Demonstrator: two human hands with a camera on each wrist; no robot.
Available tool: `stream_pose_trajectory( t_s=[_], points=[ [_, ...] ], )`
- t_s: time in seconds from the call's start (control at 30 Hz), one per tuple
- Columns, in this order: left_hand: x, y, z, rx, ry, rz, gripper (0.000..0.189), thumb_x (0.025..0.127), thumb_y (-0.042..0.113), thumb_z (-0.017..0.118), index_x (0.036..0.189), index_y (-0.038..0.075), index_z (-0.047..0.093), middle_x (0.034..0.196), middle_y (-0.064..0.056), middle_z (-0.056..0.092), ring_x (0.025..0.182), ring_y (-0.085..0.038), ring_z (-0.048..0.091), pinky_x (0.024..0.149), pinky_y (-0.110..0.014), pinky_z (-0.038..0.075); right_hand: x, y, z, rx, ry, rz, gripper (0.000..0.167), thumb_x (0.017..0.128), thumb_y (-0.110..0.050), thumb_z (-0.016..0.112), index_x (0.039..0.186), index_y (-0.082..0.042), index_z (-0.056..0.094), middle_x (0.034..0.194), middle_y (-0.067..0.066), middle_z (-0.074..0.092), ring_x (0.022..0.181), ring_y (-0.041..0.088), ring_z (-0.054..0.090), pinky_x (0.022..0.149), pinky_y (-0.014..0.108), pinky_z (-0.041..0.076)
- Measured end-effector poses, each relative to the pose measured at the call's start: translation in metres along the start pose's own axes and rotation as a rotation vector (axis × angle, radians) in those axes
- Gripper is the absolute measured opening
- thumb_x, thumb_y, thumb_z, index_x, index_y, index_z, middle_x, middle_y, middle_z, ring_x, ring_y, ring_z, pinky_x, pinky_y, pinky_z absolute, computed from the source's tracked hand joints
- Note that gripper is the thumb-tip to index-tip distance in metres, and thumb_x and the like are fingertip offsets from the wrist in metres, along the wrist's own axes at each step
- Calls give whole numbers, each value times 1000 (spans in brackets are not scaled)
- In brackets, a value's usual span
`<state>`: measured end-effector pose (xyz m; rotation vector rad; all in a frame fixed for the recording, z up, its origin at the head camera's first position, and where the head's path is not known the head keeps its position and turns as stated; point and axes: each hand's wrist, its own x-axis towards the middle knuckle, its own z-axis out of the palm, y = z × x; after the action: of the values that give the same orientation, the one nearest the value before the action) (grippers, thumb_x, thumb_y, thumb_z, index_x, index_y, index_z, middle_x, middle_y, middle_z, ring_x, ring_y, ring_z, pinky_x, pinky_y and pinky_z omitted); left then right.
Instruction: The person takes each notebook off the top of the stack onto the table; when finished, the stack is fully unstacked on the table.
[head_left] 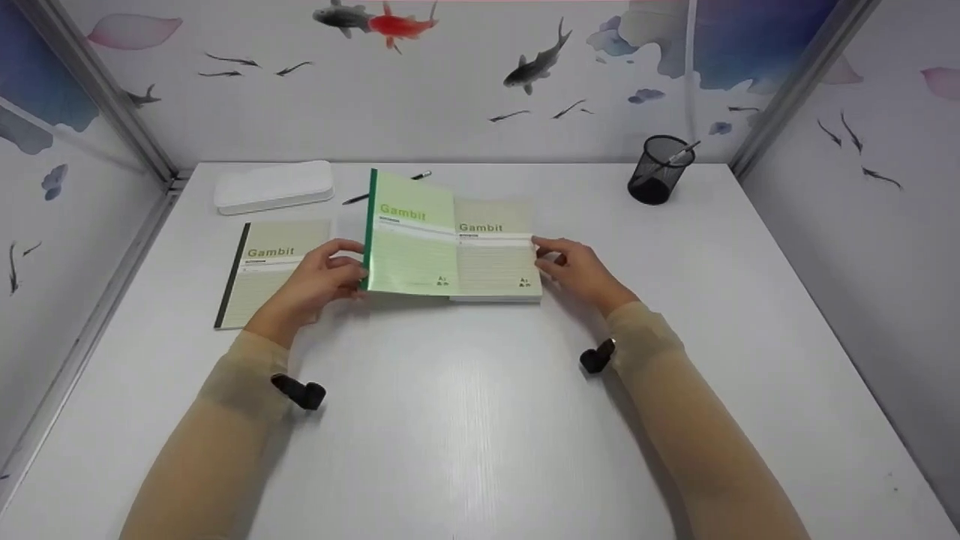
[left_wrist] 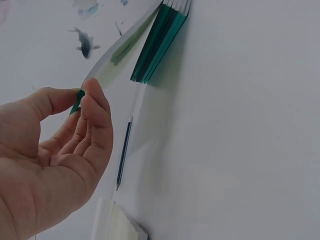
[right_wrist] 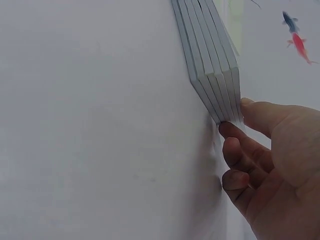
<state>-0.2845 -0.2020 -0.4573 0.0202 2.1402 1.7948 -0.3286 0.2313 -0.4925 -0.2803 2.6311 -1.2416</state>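
Observation:
My left hand pinches the dark green spine of a light green Gambit notebook between thumb and fingers. That notebook is tilted, its spine side raised, and its right part overlaps a stack of notebooks topped by a beige Gambit cover. In the left wrist view, the stack's green and black spines show apart from the pinched one. At the stack's right edge is my right hand, thumb on the upper side and fingertip at the lower edge of the page ends, gripping it.
Left of the stack lies a beige notebook with a black spine, partly behind my left hand. A white case sits at the back left, and a pencil lies behind the green notebook. A black mesh pen holder stands back right.

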Motion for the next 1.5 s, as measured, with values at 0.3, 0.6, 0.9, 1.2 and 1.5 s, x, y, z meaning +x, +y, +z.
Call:
stream_pose_trajectory(
  t_s=[0.3,0.6,0.9,1.2,1.5],
  points=[
    [-13,-13,-28,42,-7,-45,47,101,9,59,145,7,44,120,-9,69,95,-18,69,87,-30,61,-2,0,-1,-8,4,23,52,105,-21,62,155,-25,48,138,6,61,98,19,59,76,28,54],
    [-15,-14,-29,172,12,-136,52,99,13,62,148,5,44,124,-16,66,90,-16,67,82,-27,60,-2,-2,-1,-13,-2,52,53,105,-24,63,155,-28,48,139,3,60,103,21,58,80,31,54],
    [-12,-9,-25,329,29,-205,51,99,15,64,144,-2,47,122,-18,65,77,-11,71,74,-25,60,-1,2,0,-15,2,-10,51,105,-21,62,154,-23,50,138,8,62,102,22,60,80,29,52],
    [-14,-8,-25,432,27,-176,52,100,14,62,147,-4,49,119,-22,66,74,-15,72,71,-27,62,-1,1,0,-10,11,15,52,104,-21,63,154,-25,50,138,5,62,103,21,59,81,31,53],
    [-17,-5,-26,437,68,-191,52,98,13,67,145,-3,52,116,-18,62,74,-14,74,72,-28,63,1,-3,1,-15,6,24,52,105,-21,62,155,-25,49,138,4,61,101,20,59,80,30,53]
  ],
)
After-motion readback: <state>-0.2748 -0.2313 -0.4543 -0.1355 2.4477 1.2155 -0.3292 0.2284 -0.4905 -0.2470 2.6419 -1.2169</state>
